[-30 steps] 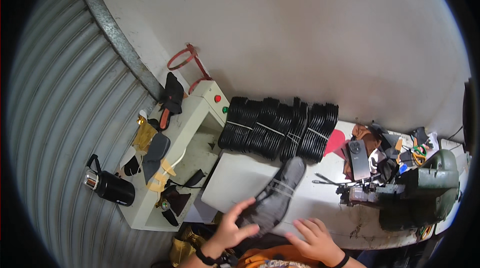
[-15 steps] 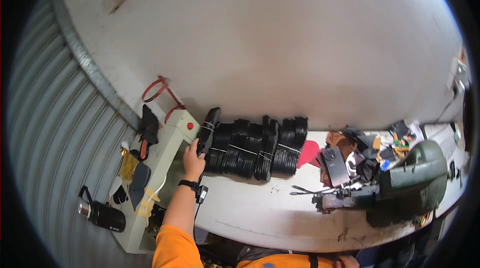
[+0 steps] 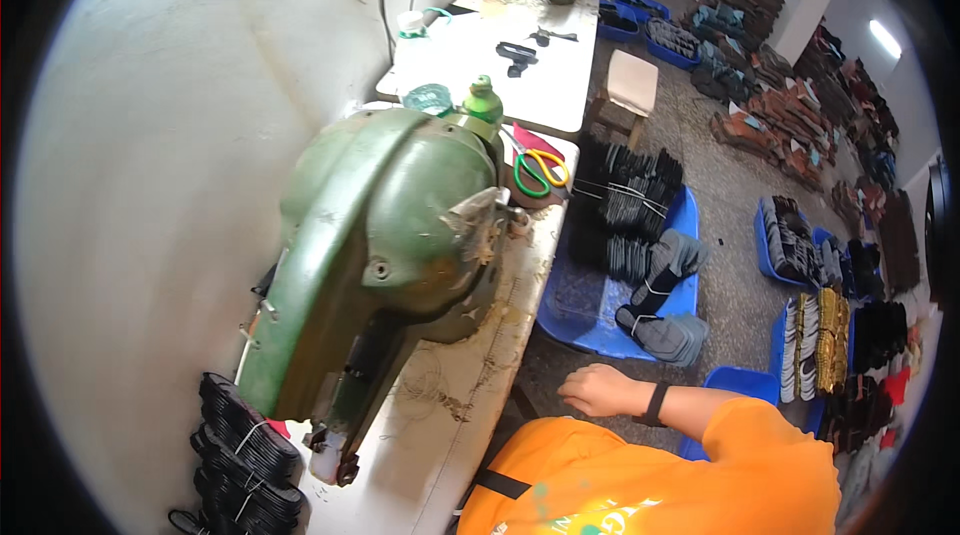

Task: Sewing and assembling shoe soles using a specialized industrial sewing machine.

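Observation:
My right hand [image 3: 602,392] reaches out over the floor beside the table, a black band around its wrist. Its fingers are loosely bent, and nothing shows in them. Close beyond it stands a blue tub [image 3: 570,327] holding tied stacks of black pieces [image 3: 635,180] and bundles of grey-and-black pieces [image 3: 672,337]. My left hand is out of view. On the white table [image 3: 400,465] stands a large green machine head [image 3: 345,235], like a sewing machine. Several tied black stacks [image 3: 245,460] lie at its lower left.
Scissors with green and yellow handles [image 3: 540,175] lie by a green bottle [image 3: 482,100]. Beyond are a second white table [image 3: 540,90] and a stool [image 3: 632,82]. More blue tubs [image 3: 742,382] and piles of brown pieces [image 3: 785,125] cover the floor at right.
My view has swung right, from the table's left end to the machine and the floor. The left hand, earlier at a tied black stack, has left the view; my right hand has come out over the floor.

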A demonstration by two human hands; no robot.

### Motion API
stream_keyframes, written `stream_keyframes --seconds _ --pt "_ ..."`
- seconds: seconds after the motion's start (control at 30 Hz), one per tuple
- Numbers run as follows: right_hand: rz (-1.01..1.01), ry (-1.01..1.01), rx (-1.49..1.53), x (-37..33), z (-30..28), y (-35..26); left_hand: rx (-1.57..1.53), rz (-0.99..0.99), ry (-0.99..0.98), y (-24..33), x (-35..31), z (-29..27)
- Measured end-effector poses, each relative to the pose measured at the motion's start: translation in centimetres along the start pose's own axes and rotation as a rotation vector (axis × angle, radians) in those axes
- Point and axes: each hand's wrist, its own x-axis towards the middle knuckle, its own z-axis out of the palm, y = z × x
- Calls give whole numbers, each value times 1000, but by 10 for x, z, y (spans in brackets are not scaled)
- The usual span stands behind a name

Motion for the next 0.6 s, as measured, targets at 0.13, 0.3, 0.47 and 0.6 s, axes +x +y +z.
stream_keyframes --seconds 0.13,0.3,0.47,0.6 --pt "103 -97 35 -6 7 14 57 15 108 -16 3 18" --pt "531 -185 -181 -57 26 86 104 454 438 69 -76 52" --pt "1275 363 -345 -131 8 162 -228 527 46 130 -175 74" --pt "1559 885 236 -259 51 265 -543 50 -380 119 -208 120"
